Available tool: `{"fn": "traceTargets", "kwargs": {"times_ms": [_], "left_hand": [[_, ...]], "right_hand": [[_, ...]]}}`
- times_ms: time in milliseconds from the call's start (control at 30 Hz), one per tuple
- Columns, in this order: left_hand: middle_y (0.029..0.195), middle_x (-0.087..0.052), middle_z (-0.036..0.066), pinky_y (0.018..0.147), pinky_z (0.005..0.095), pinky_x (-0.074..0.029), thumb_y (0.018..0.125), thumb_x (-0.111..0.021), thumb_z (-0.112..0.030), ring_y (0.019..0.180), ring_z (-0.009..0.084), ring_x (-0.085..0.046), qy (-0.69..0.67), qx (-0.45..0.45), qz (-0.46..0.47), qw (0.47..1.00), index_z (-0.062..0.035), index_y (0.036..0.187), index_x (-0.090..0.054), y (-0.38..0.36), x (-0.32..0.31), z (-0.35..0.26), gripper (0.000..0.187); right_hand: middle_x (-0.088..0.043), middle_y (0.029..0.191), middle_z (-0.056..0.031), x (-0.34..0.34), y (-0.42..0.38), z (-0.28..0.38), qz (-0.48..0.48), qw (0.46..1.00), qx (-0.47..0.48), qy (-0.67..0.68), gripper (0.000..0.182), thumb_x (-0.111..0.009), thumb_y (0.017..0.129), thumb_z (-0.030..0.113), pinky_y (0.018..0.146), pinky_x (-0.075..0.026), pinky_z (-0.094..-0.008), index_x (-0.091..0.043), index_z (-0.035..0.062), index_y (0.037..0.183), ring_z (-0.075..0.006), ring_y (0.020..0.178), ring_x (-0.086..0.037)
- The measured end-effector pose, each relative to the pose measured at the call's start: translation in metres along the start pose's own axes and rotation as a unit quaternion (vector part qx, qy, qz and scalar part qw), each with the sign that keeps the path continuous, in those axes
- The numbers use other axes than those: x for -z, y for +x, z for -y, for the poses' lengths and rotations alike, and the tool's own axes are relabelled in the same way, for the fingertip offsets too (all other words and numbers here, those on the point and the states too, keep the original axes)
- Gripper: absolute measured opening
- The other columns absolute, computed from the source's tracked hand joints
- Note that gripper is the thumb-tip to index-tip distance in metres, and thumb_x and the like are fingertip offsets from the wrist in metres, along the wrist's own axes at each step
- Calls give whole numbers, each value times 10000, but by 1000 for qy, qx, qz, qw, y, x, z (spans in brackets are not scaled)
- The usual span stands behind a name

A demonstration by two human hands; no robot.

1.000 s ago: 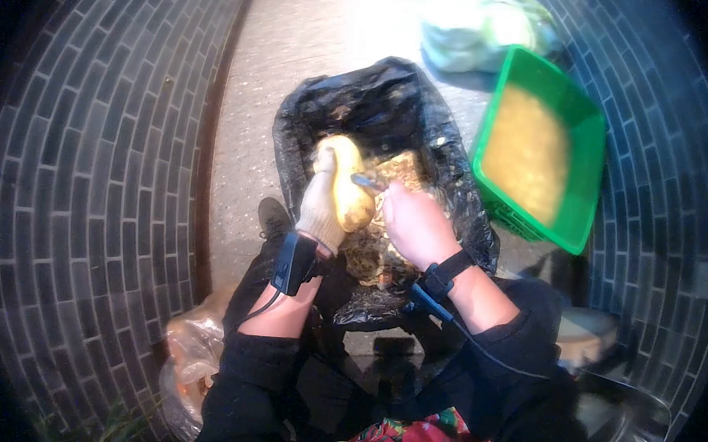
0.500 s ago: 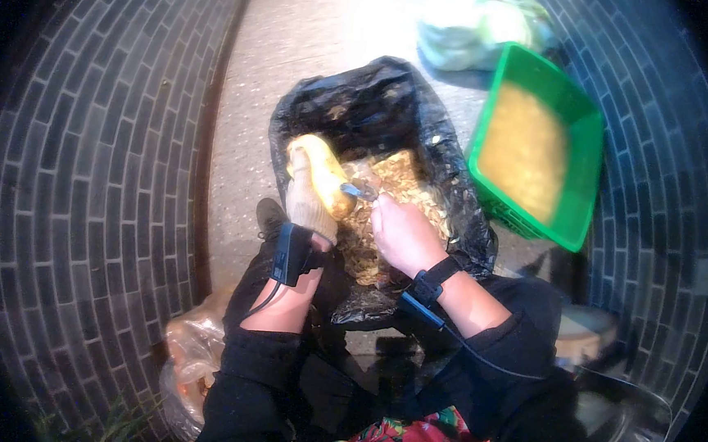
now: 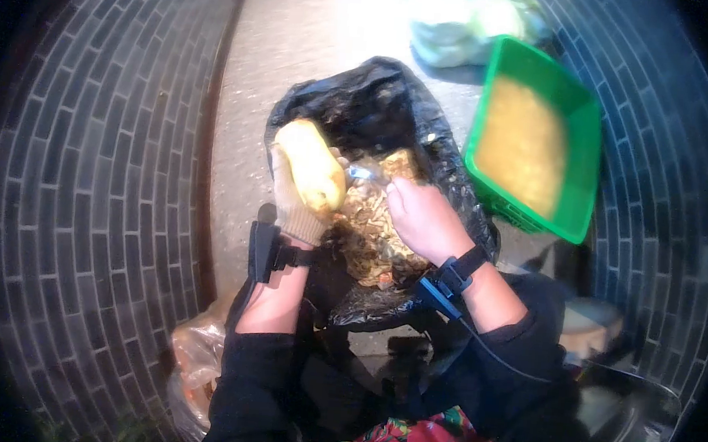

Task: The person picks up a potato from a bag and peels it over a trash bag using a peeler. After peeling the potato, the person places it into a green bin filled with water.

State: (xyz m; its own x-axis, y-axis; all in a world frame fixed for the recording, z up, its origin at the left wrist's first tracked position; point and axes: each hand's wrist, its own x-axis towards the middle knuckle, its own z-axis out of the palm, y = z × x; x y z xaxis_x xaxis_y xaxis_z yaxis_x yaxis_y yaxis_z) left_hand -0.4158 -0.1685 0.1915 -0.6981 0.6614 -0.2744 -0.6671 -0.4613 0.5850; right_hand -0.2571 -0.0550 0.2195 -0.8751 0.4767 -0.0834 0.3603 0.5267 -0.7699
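Pale yellow vegetable (image 3: 313,165), held over the peelings in the black bag (image 3: 378,108) by the gloved left hand (image 3: 290,196); the bare right hand (image 3: 424,222) grips a small tool (image 3: 363,174) (blurred, apparently a peeler), its tip just beside the vegetable.

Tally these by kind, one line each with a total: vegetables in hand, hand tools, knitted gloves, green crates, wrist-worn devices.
Vegetables in hand: 1, a yellow vegetable
Hand tools: 1, a blurred tool
Knitted gloves: 1, a pale glove
Green crates: 1, a green crate
Wrist-worn devices: 2, a left wrist device and a right wrist device
Total: 6
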Motion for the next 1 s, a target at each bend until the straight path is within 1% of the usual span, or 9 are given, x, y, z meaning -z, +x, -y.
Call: {"fn": "traceTargets", "kwargs": {"times_ms": [33, 67, 100, 200, 433, 667, 733, 833, 1000], "left_hand": [[1055, -630, 132, 825, 381, -529, 927, -446, -606, 914, 267, -620, -290, 130, 114, 941, -49, 1260, -525, -1, -2, -1, 654], [1062, -631, 127, 823, 362, -531, 929, -468, -588, 920, 256, -622, -548, 244, 212, 772, -56, 1280, -518, -2, -2, -1, 640], [1064, -629, 119, 812, 362, -535, 931, -494, -565, 908, 237, -625, -344, 147, 177, 910, -68, 1282, -519, -3, 2, 3, 609], [1052, -632, 118, 798, 363, -538, 932, -484, -574, 894, 240, -629, -102, 124, 160, 974, -64, 1274, -519, -3, 6, 4, 615], [1094, -641, 93, 825, 367, -536, 933, -508, -550, 939, 227, -635, 23, 1, -55, 998, -67, 1241, -541, 4, 6, 11, 574], [1109, -628, 75, 862, 417, -499, 904, -453, -643, 965, 265, -598, 21, -63, -67, 996, -120, 1238, -556, 20, 45, 13, 630], [1095, -637, 78, 864, 417, -496, 903, -450, -644, 964, 266, -599, 26, -89, -4, 996, -131, 1205, -575, 25, 46, -1, 608], [1021, -655, 98, 805, 464, -518, 910, -424, -648, 880, 302, -622, -41, -140, -121, 982, -76, 1142, -593, 27, 32, -14, 640], [1049, -650, 124, 816, 477, -517, 908, -368, -680, 888, 316, -628, -34, -31, 60, 997, -59, 1216, -551, 2, 8, -13, 717]], "right_hand": [[-603, 723, -277, 6, 1, 1, -32, 999, 27, 4, 287, -386, 956, 207, 690, -469, -552, -538, -18, 862, -456, 700, -600], [-603, 723, -277, 10, 2, 4, -34, 999, 23, 6, 287, -386, 956, 207, 690, -469, -552, -538, -18, 862, -456, 700, -600], [-603, 752, -276, 13, 3, 8, -25, 1000, 8, 13, 281, -404, 962, 227, 693, -464, -539, -546, -4, 888, -453, 738, -597], [-605, 775, -272, 16, 3, 19, -16, 1000, -5, 14, 273, -421, 965, 241, 693, -461, -528, -558, 10, 916, -449, 767, -597], [-641, 719, -240, -2, 3, 22, 11, 996, 14, -86, 242, -464, 912, 178, 649, -530, -499, -552, -46, 893, -413, 669, -646], [-644, 699, -225, -21, -3, 18, -17, 999, 15, -32, 182, -483, 873, 110, 630, -554, -454, -577, -46, 859, -377, 677, -668], [-610, 729, -276, -25, -8, 18, 89, 995, 24, -33, 277, -404, 947, 198, 705, -486, -531, -552, -34, 915, -443, 724, -618], [-607, 736, -268, -32, -13, 14, 66, 998, 21, -7, 275, -398, 952, 218, 703, -471, -538, -541, -8, 891, -446, 733, -609], [-592, 735, -266, -6, 1, 16, -4, 999, -24, 27, 268, -410, 964, 243, 679, -450, -534, -531, 12, 900, -452, 731, -592]]}}
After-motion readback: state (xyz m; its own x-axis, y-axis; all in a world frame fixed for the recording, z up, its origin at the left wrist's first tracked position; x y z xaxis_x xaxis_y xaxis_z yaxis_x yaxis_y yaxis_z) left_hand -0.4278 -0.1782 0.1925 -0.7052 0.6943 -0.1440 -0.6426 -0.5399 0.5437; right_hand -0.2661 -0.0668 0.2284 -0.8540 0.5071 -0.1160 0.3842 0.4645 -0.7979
